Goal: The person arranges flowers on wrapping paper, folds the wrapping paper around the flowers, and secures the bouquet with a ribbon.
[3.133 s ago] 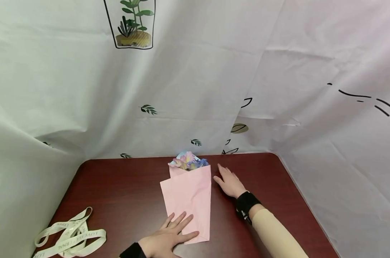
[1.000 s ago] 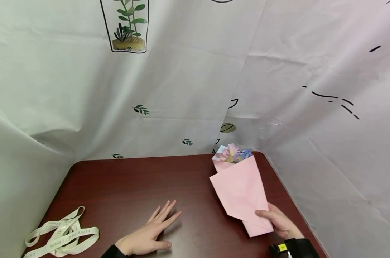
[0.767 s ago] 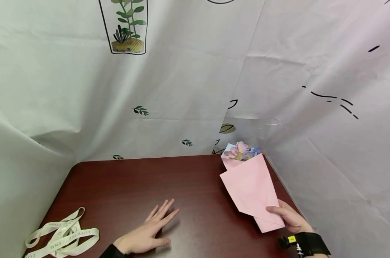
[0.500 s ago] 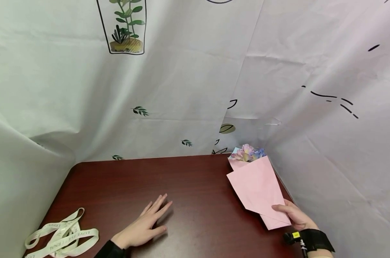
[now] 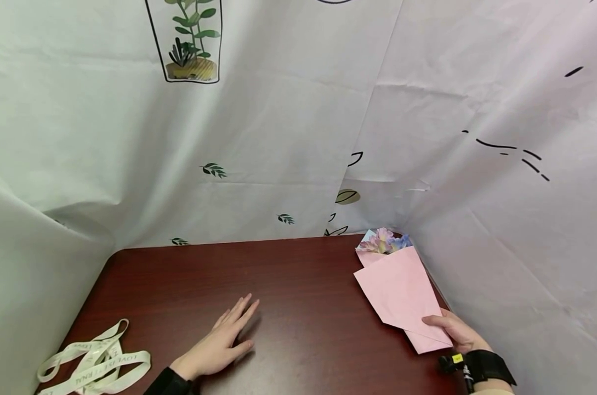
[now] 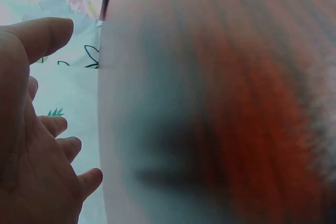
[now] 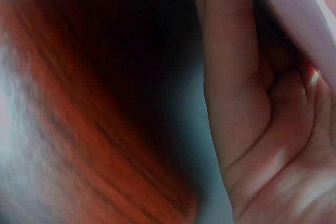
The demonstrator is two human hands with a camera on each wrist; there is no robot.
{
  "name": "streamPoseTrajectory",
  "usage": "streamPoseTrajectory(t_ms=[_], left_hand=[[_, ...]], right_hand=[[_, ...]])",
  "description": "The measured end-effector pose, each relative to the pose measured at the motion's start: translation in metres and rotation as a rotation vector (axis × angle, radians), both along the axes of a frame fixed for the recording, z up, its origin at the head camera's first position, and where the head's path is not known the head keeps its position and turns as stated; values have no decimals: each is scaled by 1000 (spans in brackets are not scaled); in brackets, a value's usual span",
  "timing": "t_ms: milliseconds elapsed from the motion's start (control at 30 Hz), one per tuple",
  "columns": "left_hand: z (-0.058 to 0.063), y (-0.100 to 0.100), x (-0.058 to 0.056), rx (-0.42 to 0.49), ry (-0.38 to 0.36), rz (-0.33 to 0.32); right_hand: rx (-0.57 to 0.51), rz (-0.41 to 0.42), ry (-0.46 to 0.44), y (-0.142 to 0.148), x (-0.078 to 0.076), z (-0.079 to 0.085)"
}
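Between R fingers [image 7: 228, 66] — pink-wrapped bouquet [image 5: 399, 291], held nr btm corner.

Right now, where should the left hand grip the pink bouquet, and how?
Probably the lower left edge of the pink bouquet, pinched by the left hand from the left: it narrows there, the right hand holds the opposite edge, and flowers sit at the far end.

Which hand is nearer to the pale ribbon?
Left. The left hand is right of the ribbon, not touching it; the right hand is farther right, across the table, holding the pink paper.
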State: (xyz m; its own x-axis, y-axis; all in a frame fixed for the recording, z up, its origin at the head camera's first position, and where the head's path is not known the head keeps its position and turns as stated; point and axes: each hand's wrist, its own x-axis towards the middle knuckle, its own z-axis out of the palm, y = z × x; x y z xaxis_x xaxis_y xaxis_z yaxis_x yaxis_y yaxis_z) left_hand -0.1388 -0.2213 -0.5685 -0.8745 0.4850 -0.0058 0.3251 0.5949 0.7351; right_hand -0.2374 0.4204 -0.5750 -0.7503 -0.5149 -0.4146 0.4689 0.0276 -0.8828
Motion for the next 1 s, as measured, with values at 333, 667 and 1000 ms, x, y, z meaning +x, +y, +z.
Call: streamPoseTrajectory(t_ms=[333, 667, 1000], left_hand=[[-4, 2, 1, 11, 4, 5], [-1, 1, -6, -125, 106, 70], [8, -6, -14, -228, 162, 96]], right_hand=[[80, -30, 28, 7, 6, -2], [618, -175, 293, -12, 10, 15], [948, -163, 376, -21, 15, 24]])
